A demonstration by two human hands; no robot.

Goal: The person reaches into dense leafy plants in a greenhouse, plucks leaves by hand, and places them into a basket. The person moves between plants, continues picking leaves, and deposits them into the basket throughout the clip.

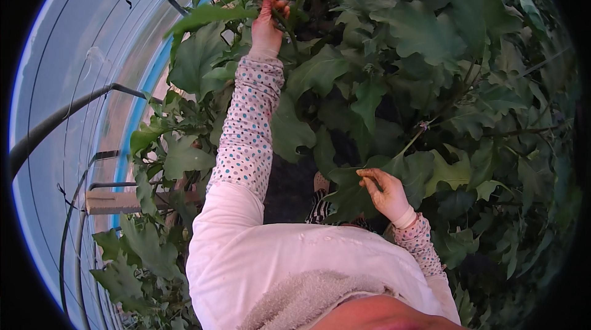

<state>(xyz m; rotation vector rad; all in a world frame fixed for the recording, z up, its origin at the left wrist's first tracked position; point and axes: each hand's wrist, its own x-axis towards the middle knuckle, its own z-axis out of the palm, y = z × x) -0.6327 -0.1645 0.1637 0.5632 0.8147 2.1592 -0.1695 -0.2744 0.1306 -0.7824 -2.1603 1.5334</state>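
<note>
Stretched far forward, my left hand [268, 30] has its fingers curled around a green plant stem [290, 32] among broad lobed leaves that look like eggplant. A large leaf [210, 17] juts out to the left of that hand. My right hand [387, 194] is close to my body, thumb and forefinger near each other over a dark green leaf [346, 191]. Whether they pinch the leaf's edge is not clear. Just ahead of it, a stalk [411, 143] runs up to a small purplish flower [424, 125]. Both forearms wear dotted sleeves.
Dense foliage [415, 34] crowds the front and right. On the left, a curved metal pipe [69, 115] and thin wires stand before plastic greenhouse sheeting [60, 67]. A wooden board [115, 202] is low at left. A patterned shoe or trouser leg [318, 205] shows below me.
</note>
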